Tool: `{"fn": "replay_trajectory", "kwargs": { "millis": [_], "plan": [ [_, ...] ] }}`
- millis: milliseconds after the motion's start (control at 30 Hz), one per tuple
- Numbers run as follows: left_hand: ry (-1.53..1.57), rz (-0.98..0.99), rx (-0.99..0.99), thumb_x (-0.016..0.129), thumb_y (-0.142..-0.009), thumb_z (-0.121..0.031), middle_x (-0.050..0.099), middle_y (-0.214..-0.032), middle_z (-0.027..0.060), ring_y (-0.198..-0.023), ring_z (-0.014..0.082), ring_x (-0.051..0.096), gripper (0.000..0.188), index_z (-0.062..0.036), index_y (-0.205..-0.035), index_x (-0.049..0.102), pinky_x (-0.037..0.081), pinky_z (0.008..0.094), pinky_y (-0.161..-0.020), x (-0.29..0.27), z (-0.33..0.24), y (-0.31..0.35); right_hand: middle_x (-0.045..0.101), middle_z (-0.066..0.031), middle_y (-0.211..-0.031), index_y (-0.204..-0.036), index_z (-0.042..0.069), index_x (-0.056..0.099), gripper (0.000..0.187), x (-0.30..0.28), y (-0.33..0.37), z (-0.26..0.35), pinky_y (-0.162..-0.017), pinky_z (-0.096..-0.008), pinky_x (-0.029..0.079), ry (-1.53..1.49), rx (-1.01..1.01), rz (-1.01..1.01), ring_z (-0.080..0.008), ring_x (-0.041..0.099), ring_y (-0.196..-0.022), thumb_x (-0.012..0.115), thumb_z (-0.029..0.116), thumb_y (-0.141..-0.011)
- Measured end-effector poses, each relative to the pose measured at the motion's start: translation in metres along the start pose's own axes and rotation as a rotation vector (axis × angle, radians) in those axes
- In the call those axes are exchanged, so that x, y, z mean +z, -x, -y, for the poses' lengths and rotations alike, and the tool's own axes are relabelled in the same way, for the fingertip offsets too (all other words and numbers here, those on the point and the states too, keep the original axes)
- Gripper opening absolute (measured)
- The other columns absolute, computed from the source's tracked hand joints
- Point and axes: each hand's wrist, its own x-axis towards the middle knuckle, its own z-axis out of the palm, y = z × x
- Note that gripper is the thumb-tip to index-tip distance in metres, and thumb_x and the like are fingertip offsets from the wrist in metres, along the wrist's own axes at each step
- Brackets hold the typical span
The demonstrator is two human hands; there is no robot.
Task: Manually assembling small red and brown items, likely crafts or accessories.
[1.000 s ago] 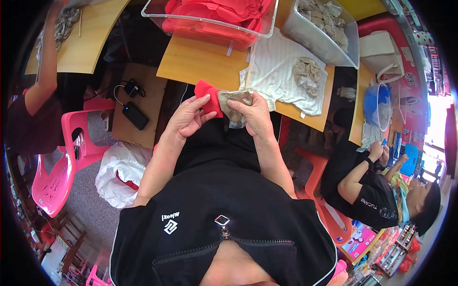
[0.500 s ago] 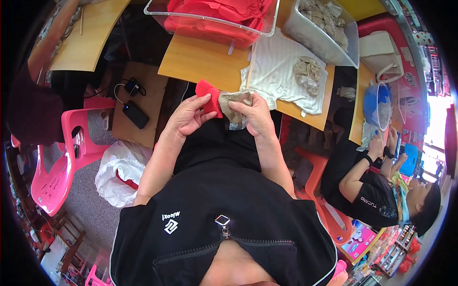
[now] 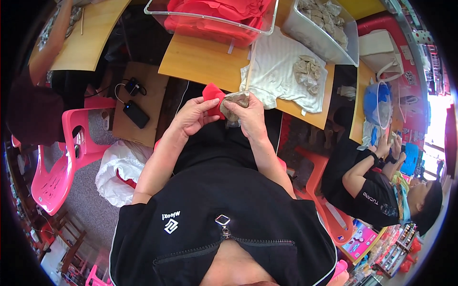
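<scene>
Both of my hands meet just in front of the table edge. My left hand (image 3: 195,114) pinches a soft, flat red piece (image 3: 213,93) between thumb and fingers. My right hand (image 3: 249,113) is closed on a crumpled beige-brown piece of thin material (image 3: 233,106), its thumb pressed on top. The beige piece touches the red one, partly overlapping it. A thin light stick (image 3: 248,76) rises beside my right fingers; whether I hold it cannot be made out. Beyond lies a white cloth (image 3: 269,59) with a wad of similar beige material (image 3: 307,74) on it.
Ahead are a clear bin (image 3: 214,19) of red pieces and another clear bin (image 3: 350,47) of beige material. A pink chair (image 3: 71,157), a white sack (image 3: 112,164) and a black power bank (image 3: 136,114) are left. At right sits another person (image 3: 367,190); an arm (image 3: 47,57) shows far left.
My right hand has shifted slightly left, bringing the beige piece against the red one and bunching it smaller. The red piece has tilted and moved a little right.
</scene>
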Motion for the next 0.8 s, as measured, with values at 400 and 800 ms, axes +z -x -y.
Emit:
{"fn": "replay_trajectory", "kwargs": {
  "millis": [400,800],
  "plan": [
    [-0.387,0.008,0.016,0.074,-0.08,-0.014,0.066,-0.078,0.0027,-0.05,0.0027,0.051,0.022,-0.0021,-0.096,0.066,0.036,0.0163,-0.038,0.005,-0.011,0.002,0.068,-0.0048,-0.081,-0.089,0.0,0.061,0.02,0.009,0.003,-0.004,-0.067,-0.0241,0.049,0.38,-0.212,-0.174,-0.0078,0.061,-0.073,0.075,0.009,-0.078],
    [-0.582,0.075,-0.022,0.077,-0.077,-0.014,0.065,-0.071,0.0018,-0.055,0.003,0.053,0.022,-0.002,-0.092,0.066,0.037,0.0168,-0.044,0.007,-0.023,0.007,0.065,-0.0076,-0.095,-0.098,-0.002,0.063,0.018,-0.004,-0.004,-0.014,-0.078,-0.0257,0.051,-0.104,0.104,0.129,-0.012,0.062,-0.085,0.067,-0.003,-0.081]
  ]
}}
